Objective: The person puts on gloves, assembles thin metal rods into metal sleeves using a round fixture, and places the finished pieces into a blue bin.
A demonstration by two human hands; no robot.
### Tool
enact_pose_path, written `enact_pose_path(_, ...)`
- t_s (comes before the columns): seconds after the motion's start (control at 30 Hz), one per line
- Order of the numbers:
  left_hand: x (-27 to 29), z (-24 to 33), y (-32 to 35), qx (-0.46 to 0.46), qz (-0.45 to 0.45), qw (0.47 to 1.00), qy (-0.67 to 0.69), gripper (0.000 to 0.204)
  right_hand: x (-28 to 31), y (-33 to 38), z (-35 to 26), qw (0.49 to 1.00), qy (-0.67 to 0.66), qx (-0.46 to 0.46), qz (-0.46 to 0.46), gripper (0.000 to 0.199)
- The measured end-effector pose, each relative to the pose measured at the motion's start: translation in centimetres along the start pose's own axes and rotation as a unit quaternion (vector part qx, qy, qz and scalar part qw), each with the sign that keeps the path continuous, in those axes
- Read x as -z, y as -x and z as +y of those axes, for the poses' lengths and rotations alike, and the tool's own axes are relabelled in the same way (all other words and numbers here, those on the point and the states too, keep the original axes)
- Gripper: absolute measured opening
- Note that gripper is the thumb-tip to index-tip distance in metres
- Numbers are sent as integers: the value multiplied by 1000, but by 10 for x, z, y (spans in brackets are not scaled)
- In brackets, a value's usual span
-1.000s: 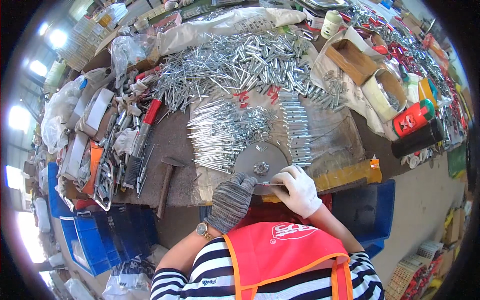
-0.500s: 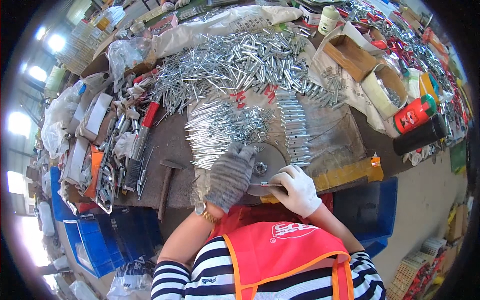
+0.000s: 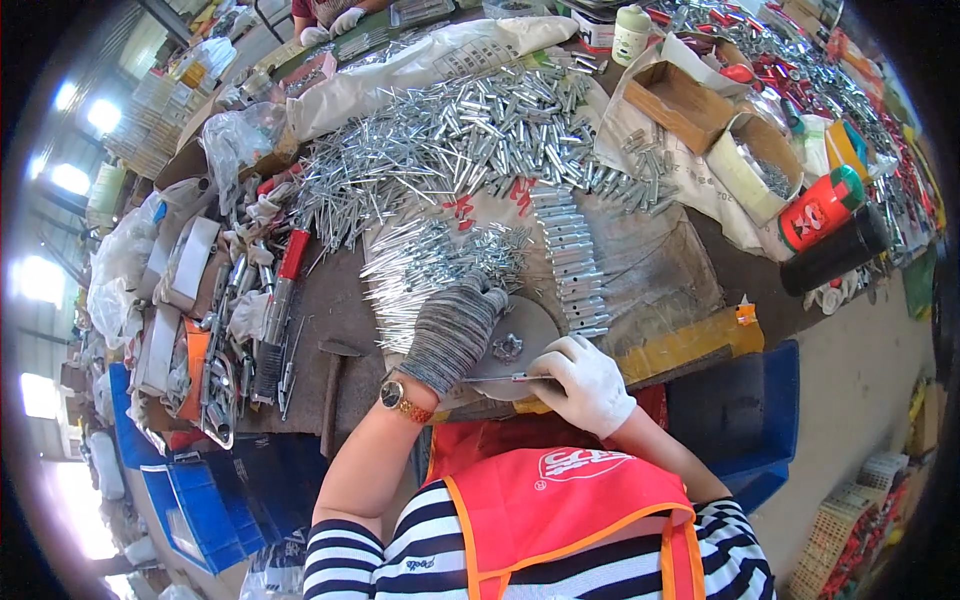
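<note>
My right hand [image 3: 585, 385], in a white glove, pinches a thin metal rod [image 3: 490, 379] that lies level above the near edge of a round grey disc [image 3: 535, 322]. A small metal fitting sits on the rod close to my fingertips. In a grey striped glove, my left hand [image 3: 457, 332] is at the near edge of a heap of small metal fittings [image 3: 497, 250]. Its fingers are curled together, and whatever they hold is hidden. A toothed metal hub [image 3: 507, 347] stands on the disc between both hands.
Thin metal pins [image 3: 400, 280] lie left of the fittings; a column of metal tubes [image 3: 570, 260] runs to their right. Behind spreads a large pile of metal parts [image 3: 470, 130]. A hammer [image 3: 333, 385] lies at left, blue bins [image 3: 735, 405] stand below the table, and a co-worker's gloved hands [image 3: 335, 25] show far off.
My left hand has shifted away from the rod, toward the heap of small fittings, so more of the rod shows. My right hand keeps its pinch. The whole view has shifted slightly.
</note>
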State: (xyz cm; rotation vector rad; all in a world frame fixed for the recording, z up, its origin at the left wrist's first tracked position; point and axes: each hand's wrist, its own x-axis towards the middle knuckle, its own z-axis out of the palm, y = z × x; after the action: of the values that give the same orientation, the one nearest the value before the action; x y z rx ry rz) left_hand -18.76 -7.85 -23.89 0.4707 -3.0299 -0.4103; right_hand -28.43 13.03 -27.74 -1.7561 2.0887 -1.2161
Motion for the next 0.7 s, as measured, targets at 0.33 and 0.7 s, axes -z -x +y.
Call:
enact_pose_path(0.33, 3, 9, 27, 13, -9, 998, 53, 18, -1, 2, 0, 1000, 2, -6, 3, 18)
enact_pose_path(0.7, -22, 41, 85, 39, 87, 961, 260, 19, -1, 0, -1, 1000, 1, -6, 3, 18)
